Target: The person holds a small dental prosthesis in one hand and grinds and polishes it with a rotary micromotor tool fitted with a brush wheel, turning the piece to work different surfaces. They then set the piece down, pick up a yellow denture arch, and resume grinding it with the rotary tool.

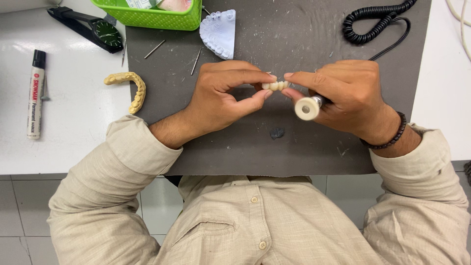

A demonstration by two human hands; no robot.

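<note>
While both hands meet mid-frame over the grey mat (294,147), left hand (221,95) and right hand (343,93) pinch one small row of false teeth (275,85) between fingertips. Right also grips a tool with a white disc tip (306,108), body hidden in the palm. Far left: one white marker (34,95) with printed label. Upper left: green basket (152,17), cut off, contents unclear. One yellow dental arch (130,86), one white cast (219,32), roughly three thin burs (154,49).

White labelled marker (35,94) at table's left
</note>
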